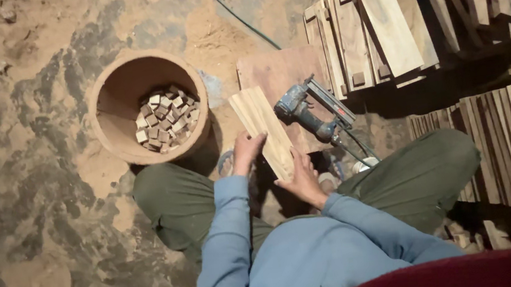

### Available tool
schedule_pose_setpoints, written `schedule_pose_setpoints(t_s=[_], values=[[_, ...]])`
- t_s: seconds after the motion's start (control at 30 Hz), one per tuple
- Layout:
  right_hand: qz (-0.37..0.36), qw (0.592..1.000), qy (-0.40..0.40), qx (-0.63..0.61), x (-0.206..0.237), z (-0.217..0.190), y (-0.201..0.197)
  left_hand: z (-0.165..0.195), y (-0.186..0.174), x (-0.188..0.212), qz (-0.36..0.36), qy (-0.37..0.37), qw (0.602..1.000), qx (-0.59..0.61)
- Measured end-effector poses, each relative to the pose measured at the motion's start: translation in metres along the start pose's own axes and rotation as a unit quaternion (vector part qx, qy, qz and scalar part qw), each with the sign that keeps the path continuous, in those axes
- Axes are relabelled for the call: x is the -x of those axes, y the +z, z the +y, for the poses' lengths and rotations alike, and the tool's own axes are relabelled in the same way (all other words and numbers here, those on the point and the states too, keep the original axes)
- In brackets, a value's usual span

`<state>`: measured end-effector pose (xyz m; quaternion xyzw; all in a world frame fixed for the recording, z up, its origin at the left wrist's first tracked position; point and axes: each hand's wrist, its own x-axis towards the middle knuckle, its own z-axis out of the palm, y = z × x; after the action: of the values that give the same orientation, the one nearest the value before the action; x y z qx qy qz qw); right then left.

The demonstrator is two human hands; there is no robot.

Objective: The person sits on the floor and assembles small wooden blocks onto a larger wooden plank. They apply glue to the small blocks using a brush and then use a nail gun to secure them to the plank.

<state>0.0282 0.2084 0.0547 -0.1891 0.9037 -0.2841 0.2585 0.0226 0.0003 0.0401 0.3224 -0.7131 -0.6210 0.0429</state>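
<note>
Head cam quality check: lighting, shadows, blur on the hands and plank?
Head view: dim, warm light; deep shadow under the stacked boards at right. Left hand and right hand on the plank look slightly soft, the nail gun readable. No glare; floor edges darken toward the corners.

- left hand and right hand both gripping a pale wood plank
- nail gun sits just beyond the right fingers
- round tub of little wood blocks, out past the left fingers

Pale streaked plank, blue-grey nail gun, tan bucket of light-and-dark wood blocks.
</note>
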Motion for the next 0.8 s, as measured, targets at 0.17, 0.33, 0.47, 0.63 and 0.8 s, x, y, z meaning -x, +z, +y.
schedule_pose_setpoints(t_s=[0.17, 0.33, 0.47, 0.63, 0.8], values=[[0.0, 0.938, -0.005, -0.347, -0.007, 0.026, 0.011, 0.021, -0.022, 0.002, -0.015, -0.101, 0.971, -0.214], [-0.149, 0.876, 0.093, -0.449, -0.002, 0.031, 0.011, 0.027, -0.021, 0.01, 0.009, -0.079, 0.936, -0.342], [-0.122, 0.868, 0.037, -0.48, -0.001, 0.02, 0.014, 0.027, -0.015, 0.01, 0.008, -0.042, 0.955, -0.293], [-0.109, 0.886, 0.016, -0.451, -0.011, 0.009, 0.008, 0.026, -0.011, 0.001, -0.001, -0.007, 0.943, -0.333], [-0.115, 0.89, 0.003, -0.441, -0.02, 0.009, 0.009, 0.028, -0.015, -0.013, -0.01, 0.006, 0.946, -0.323]])
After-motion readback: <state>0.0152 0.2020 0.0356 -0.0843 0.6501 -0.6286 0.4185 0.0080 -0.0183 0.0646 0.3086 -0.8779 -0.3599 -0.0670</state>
